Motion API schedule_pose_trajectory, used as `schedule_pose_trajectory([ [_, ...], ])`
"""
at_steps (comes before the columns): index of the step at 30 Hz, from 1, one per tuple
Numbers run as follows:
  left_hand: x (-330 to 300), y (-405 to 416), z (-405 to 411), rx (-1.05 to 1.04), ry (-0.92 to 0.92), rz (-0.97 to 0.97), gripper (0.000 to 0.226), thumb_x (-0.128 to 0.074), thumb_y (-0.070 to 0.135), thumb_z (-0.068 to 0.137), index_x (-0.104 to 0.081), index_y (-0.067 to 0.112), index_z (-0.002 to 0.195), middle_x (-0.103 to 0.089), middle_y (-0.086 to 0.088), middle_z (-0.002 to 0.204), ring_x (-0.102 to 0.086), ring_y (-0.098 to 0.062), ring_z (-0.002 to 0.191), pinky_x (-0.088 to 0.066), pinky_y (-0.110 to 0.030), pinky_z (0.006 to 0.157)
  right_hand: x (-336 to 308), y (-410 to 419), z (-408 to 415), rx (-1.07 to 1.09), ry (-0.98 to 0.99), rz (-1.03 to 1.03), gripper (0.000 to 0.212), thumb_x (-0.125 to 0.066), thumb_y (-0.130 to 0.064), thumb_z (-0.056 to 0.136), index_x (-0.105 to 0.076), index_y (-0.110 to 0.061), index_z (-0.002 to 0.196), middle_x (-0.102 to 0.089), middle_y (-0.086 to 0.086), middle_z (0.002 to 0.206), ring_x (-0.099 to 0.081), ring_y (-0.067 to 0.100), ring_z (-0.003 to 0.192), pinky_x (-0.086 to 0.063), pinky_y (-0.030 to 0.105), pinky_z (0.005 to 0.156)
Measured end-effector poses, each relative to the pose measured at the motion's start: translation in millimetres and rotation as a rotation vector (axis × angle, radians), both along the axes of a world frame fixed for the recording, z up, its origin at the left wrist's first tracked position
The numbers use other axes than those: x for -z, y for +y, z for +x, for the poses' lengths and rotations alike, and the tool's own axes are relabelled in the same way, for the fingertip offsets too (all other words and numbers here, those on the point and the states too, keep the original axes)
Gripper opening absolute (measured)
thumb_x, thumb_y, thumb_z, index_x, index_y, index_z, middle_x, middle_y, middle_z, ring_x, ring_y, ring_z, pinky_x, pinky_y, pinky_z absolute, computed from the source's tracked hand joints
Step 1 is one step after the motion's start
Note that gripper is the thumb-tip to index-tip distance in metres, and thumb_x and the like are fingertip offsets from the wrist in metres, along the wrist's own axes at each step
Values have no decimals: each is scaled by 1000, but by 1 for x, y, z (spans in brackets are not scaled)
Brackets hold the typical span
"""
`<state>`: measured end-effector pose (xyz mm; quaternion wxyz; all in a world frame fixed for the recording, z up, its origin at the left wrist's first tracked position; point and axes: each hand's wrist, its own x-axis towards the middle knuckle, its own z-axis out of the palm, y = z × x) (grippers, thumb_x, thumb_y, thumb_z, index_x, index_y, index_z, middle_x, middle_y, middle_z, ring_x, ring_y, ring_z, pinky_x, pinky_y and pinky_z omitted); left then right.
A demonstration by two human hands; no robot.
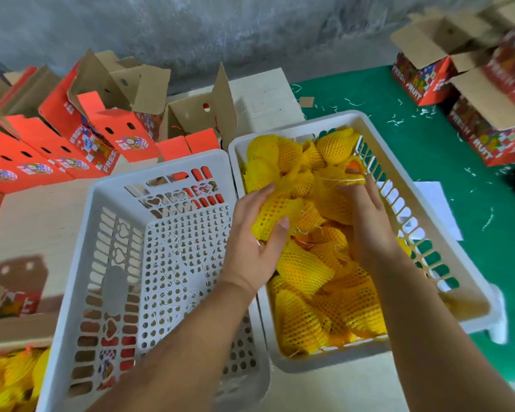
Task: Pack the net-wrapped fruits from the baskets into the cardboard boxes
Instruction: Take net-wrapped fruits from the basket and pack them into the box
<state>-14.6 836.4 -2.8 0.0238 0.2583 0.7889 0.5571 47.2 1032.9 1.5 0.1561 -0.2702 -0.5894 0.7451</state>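
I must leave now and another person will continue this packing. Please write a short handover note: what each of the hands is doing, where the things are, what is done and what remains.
Left hand: grips one net-wrapped fruit in the right basket.
Right hand: reaches down among the fruits in the same basket; its fingertips are hidden, so its grip cannot be judged.
Left basket: holds only loose threads.
Red cardboard boxes: open, at the far left; more boxes at the far right.
Done: left basket emptied.
Left: the right basket is full of fruits; more wrapped fruits lie at the lower left.
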Motion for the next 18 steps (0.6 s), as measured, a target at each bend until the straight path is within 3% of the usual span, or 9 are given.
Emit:
schedule_pose_trajectory([
  [3, -7, -13, 21, -13, -240, 266, 47, -64, 41, 98, -54, 37, 144, -54, -2, 148, -53, -23, 139, -48, -46, 112, -16, -44, 28, -41, 75, -56, 71, -77, -61, 81, -39, -64, 141, -60, -7, 142, -67, 24, 120, -57, 55, 95],
  [4, -12, -20, 29, -9, -286, 341, 46, -65, 35, 98, -55, 32, 143, -58, -5, 145, -56, -26, 136, -49, -49, 110, -20, -61, 33, -44, 105, -52, 82, -82, -61, 77, -34, -66, 143, -57, -5, 146, -65, 24, 123, -56, 55, 97],
  [7, -26, -55, 45, -49, -333, 413, 48, -65, 30, 98, -48, 38, 142, -68, 11, 132, -65, -12, 123, -56, -27, 95, -36, -108, 43, -4, 166, -3, 107, -87, -62, 70, -11, -72, 146, -42, -7, 160, -54, 23, 136, -52, 59, 102],
  [10, -35, -112, 50, -96, -410, 408, 60, -70, 47, 89, -40, 43, 141, -69, 22, 120, -69, -4, 111, -56, -19, 84, -51, -158, 48, -43, 179, 112, 113, -84, -64, 71, 6, -79, 139, -36, -2, 164, -46, 28, 143, -43, 66, 109],
  [12, -40, -159, 47, -67, -416, 350, 73, -69, 59, 82, -44, 32, 145, -70, 22, 118, -69, 0, 108, -56, -16, 82, -59, -199, 46, -79, 172, 156, 109, -83, -64, 71, 0, -78, 142, -32, -4, 165, -43, 26, 145, -43, 65, 109],
  [14, -44, -211, 39, -65, -412, 328, 74, -70, 59, 81, -50, 25, 143, -71, 13, 122, -69, -5, 111, -58, -22, 85, -62, -245, 41, -114, 166, 230, 95, -80, -62, 74, -22, -63, 149, -41, -10, 157, -50, 16, 139, -52, 55, 102],
  [16, -46, -269, 31, -84, -391, 355, 65, -74, 50, 81, -52, 24, 137, -71, -2, 124, -70, -22, 114, -59, -40, 91, -61, -296, 30, -171, 162, 256, 67, -78, -54, 76, -48, -50, 136, -61, -2, 130, -65, 21, 117, -61, 46, 85],
  [18, -50, -328, 24, -77, -378, 348, 59, -75, 44, 81, -52, 23, 131, -71, -6, 119, -71, -25, 109, -60, -41, 90, -58, -350, 20, -224, 166, 201, 54, -77, -47, 76, -55, -42, 125, -67, 2, 112, -70, 21, 99, -62, 37, 74],
])
